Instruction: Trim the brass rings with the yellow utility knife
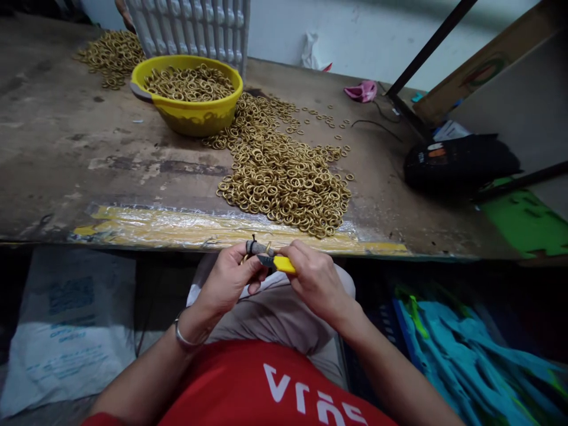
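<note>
Clearly, the yellow knife (284, 265) is in the right hand (317, 283), above the lap and just beside the near edge of the table (66, 154). The right fingers are folded round its handle. The left hand (228, 278) has thumb and fingers pinching at a gold-coloured ring (268, 246), near a grey wrap (261, 249) which seems to cover a fingertip; the exact contact is partly hidden.

I judge the knife to be light and stiff, with a plastic handle that gives good grip. This handle is the proper place to hold, because the dark blade (265, 260) looks sharp. The ring seems also light, but hard, smooth and perhaps slippery, so it is better pinched by its rim, away from the blade.

As for direction, the knife has its long axis nearly across the view, with the blade pointing to the person's left and slightly away from the body. The ring, being round, has no long axis; its exact tilt I cannot tell.
</note>
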Motion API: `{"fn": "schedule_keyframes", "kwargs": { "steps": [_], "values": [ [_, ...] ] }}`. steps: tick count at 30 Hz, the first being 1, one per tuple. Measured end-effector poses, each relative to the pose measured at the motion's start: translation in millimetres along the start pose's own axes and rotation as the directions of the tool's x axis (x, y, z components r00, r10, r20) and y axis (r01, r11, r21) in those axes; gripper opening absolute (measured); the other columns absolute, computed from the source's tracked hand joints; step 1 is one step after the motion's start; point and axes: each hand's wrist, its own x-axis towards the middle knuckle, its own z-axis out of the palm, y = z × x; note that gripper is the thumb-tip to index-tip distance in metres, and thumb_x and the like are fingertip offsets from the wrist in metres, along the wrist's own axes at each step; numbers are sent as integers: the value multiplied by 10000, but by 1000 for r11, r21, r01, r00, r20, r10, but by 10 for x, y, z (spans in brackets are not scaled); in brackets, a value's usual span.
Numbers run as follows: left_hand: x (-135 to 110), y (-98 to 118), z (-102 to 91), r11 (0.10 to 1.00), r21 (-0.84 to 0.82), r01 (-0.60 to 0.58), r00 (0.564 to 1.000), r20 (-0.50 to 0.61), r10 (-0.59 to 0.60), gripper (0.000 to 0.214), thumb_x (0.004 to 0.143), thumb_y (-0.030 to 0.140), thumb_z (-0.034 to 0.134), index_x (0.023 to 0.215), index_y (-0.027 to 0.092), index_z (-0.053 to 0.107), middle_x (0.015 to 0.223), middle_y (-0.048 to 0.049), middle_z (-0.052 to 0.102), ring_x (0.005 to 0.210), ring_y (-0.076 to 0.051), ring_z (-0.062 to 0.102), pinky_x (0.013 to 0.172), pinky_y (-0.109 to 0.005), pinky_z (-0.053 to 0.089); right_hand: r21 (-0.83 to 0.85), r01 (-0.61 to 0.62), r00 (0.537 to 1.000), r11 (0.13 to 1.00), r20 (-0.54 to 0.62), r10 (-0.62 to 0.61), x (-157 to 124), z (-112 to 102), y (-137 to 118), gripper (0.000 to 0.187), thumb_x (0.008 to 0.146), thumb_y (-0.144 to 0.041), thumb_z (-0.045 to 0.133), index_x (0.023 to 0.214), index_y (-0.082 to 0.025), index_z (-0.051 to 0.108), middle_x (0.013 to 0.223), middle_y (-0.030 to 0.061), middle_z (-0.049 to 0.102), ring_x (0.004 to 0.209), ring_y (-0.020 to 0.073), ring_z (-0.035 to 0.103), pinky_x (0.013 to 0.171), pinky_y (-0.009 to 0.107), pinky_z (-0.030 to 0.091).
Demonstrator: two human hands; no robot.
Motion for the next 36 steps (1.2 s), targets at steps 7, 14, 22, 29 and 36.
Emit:
{"fn": "schedule_keyframes", "kwargs": {
  "steps": [7, 14, 22, 29, 36],
  "values": [
    [-29, 77, -71, 957, 277, -84, 996, 29, 79, 275, 879, 364, 648, 748, 127, 600, 550, 31, 548, 401, -61, 488, 404, -174, 363, -78, -14, 1000, 997, 10, 15, -17, 0, -46, 303, 789, -1, 451, 973, -170, 622, 870, 44, 618, 717, 170, 554, 642, 271, 368],
    [-12, 68, -49, 959, 274, -69, 998, 23, 65, 277, 876, 356, 640, 719, 139, 570, 565, 34, 546, 401, -62, 495, 407, -179, 369, -127, -66, 998, 990, 4, 67, -23, 4, -24, 277, 791, -12, 474, 960, -172, 623, 866, 42, 627, 709, 172, 564, 632, 277, 363],
    [-83, 133, -8, 909, 412, -56, 998, 0, 62, 240, 868, 294, 637, 691, 145, 571, 522, 41, 537, 400, -59, 485, 417, -174, 392, -353, -173, 977, 920, 60, 206, 123, 90, 160, 212, 885, -61, 454, 965, -167, 619, 880, 68, 646, 688, 180, 573, 592, 300, 307],
    [-51, 54, -74, 983, 110, 144, 988, 46, -149, 331, 787, 430, 727, 716, 139, 587, 570, 21, 551, 410, -46, 419, 340, -139, 289, -339, -356, 933, 871, -74, 352, 397, 93, 562, 130, 896, -139, 511, 937, -173, 629, 947, 63, 653, 810, 188, 603, 637, 292, 320],
    [148, -59, -172, 975, -188, 120, 993, 21, -118, 255, 791, 344, 742, 812, 143, 586, 707, -7, 621, 434, -34, 432, 335, -114, 249, -428, -224, 968, 876, 10, 252, 752, 224, 527, 206, 915, -135, 460, 982, -185, 649, 991, 73, 628, 731, 167, 605, 578, 304, 292]
  ]
}}
